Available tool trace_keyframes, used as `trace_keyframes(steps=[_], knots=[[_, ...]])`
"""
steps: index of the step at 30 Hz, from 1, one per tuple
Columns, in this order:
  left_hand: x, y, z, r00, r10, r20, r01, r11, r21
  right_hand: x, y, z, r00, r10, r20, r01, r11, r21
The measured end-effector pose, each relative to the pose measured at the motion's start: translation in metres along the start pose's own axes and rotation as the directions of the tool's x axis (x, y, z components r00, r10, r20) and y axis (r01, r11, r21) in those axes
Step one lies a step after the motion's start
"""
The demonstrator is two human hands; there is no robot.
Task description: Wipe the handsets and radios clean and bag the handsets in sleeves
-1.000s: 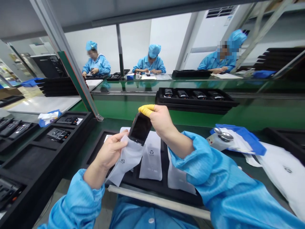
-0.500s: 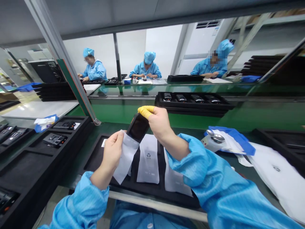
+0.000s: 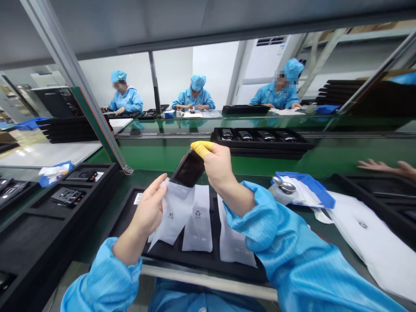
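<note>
Pinched at its top between yellow-covered fingertips, a black handheld device with a dark screen [image 3: 189, 170] slants down from my right hand [image 3: 219, 167]. Its lower end is at the mouth of a white translucent bag [image 3: 178, 206] printed with a recycling mark. My left hand [image 3: 147, 212] grips that bag by its left upper edge, thumb and fingers closed on it. Just below lies a black foam tray [image 3: 125, 216]. On the tray rest two more white bags, a middle one [image 3: 197, 229] and a right one [image 3: 235, 242] partly behind my right sleeve.
Left stands a black tray [image 3: 29, 232] with several devices. Beyond my hands, stacked trays [image 3: 260, 149] hold more. At right are a blue bin [image 3: 320, 190], a metal-topped dispenser bottle [image 3: 284, 188], a pile of white bags [image 3: 367, 234] and another person's hand [image 3: 377, 166]. Several co-workers sit opposite.
The bag in my left hand has swung round so its printed mark shows, and its mouth sits around the device's lower end. Another person's hand has come in at right.
</note>
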State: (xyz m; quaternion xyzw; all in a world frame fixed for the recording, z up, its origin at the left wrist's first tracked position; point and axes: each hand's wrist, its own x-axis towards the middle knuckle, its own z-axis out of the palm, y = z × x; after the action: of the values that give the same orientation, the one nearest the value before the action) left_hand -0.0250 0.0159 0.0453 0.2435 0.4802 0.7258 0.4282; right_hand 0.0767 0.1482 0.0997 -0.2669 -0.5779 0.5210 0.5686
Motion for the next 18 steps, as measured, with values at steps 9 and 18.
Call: trace_keyframes(steps=[9, 18], knots=[[0.001, -0.005, -0.002, 0.989, 0.048, 0.143, -0.064, 0.993, 0.104, 0.001, -0.005, -0.005, 0.988, 0.053, 0.143, -0.033, 0.99, -0.14], [0.006, -0.007, 0.008, 0.986, 0.125, 0.107, -0.128, 0.991, 0.026, -0.001, -0.011, -0.007, 0.971, 0.1, 0.219, -0.072, 0.988, -0.136]])
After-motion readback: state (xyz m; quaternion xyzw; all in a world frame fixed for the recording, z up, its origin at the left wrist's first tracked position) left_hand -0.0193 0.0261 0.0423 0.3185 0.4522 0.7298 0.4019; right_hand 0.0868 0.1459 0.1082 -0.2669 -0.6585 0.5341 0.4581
